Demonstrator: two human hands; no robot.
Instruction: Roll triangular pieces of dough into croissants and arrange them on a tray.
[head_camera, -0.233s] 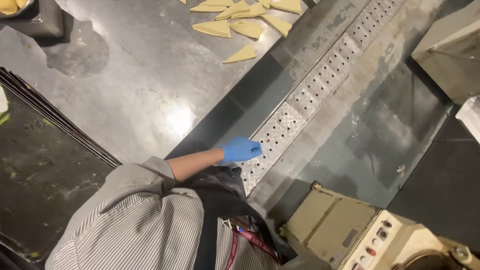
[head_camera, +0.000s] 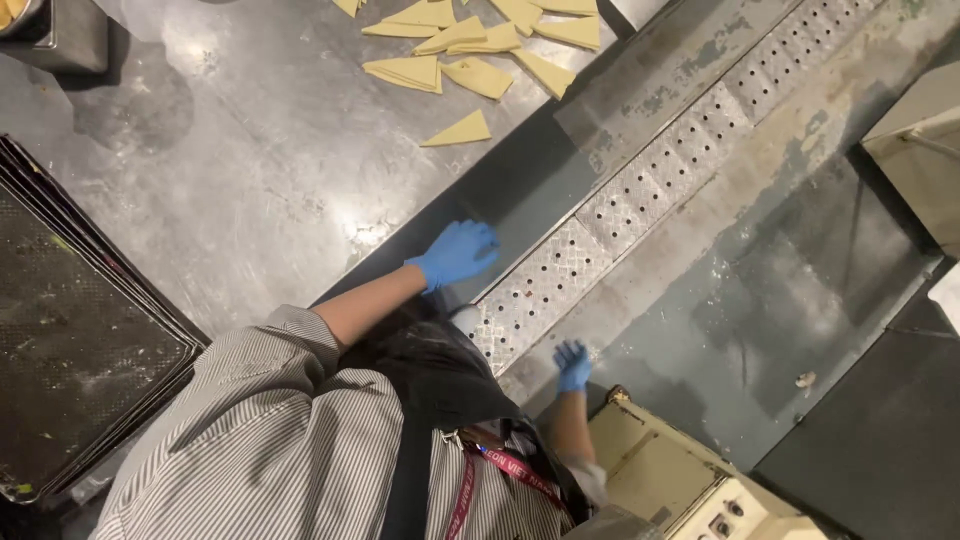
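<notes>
Both gloves are bright blue — left hand (head_camera: 456, 253) and right hand (head_camera: 573, 365). The shirt (head_camera: 250, 440) is grey-and-white pinstriped, the lanyard (head_camera: 500, 470) red, the dough triangles (head_camera: 470, 70) pale yellow. The surface (head_camera: 250, 180) is dull steel grey — the drain grate (head_camera: 640, 195) diamond-patterned with round holes, the trays (head_camera: 70, 340) black.

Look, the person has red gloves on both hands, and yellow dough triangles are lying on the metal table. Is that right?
Not quite. In the head view the gloves are blue, not red: the left hand at the edge of the metal table and the right hand lower down both wear blue gloves. The yellow dough triangles do lie on the table.
</notes>
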